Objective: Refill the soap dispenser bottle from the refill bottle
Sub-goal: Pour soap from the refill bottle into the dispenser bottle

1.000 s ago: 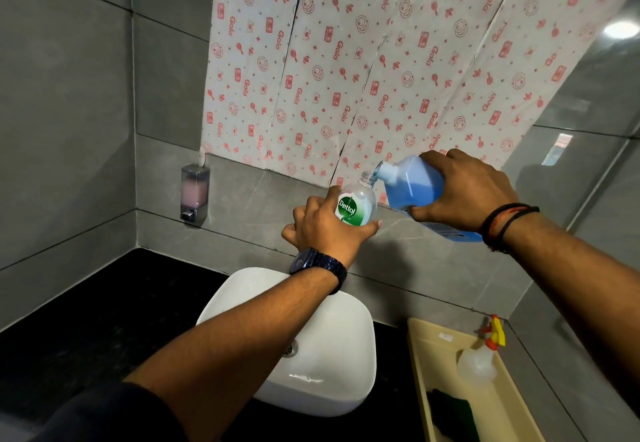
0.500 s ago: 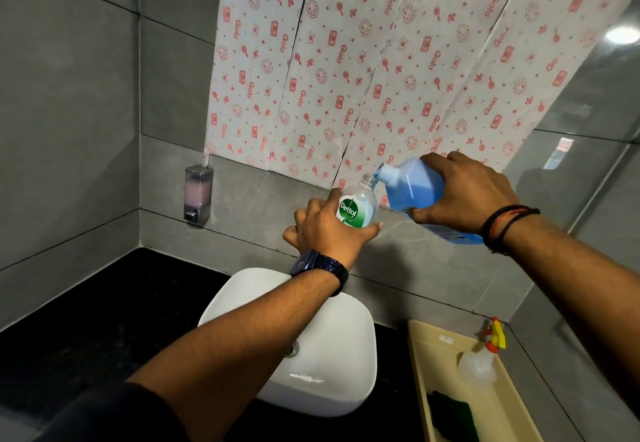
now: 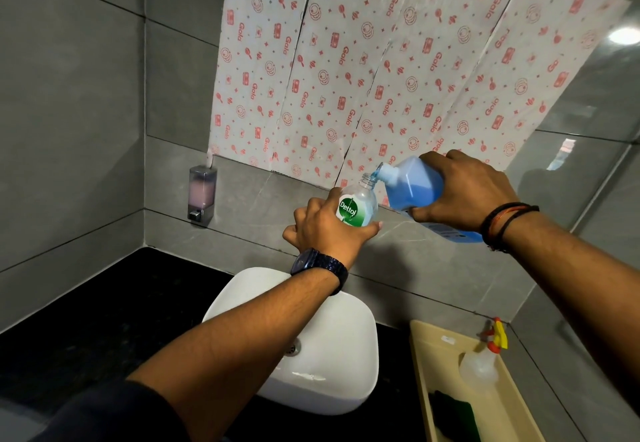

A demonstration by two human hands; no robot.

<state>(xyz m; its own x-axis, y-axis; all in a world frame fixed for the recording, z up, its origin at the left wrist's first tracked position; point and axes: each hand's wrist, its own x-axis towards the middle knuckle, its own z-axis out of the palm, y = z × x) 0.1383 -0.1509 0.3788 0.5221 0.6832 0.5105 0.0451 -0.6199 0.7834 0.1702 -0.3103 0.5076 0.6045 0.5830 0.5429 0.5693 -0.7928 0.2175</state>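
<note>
My left hand point(image 3: 325, 230) grips a small clear soap dispenser bottle point(image 3: 358, 206) with a green Dettol label, held up over the basin with its open neck pointing up and right. My right hand point(image 3: 467, 192) holds the blue refill bottle point(image 3: 412, 183) tipped leftwards, its pale blue spout resting at the dispenser's mouth. Blue liquid fills the tilted refill bottle up to the spout. The dispenser bottle looks mostly clear inside; its lower part is hidden by my fingers.
A white basin point(image 3: 332, 365) sits on a black counter point(image 3: 104, 320) below my arms. At the right, a beige tray point(image 3: 433, 372) holds a clear spray bottle point(image 3: 479, 365) and a dark green cloth point(image 3: 453, 414). A wall soap dispenser point(image 3: 202, 192) hangs at the left.
Both bottles have stayed mouth to mouth; the refill bottle's spout has risen slightly. My hands have shifted only a little in the view.
</note>
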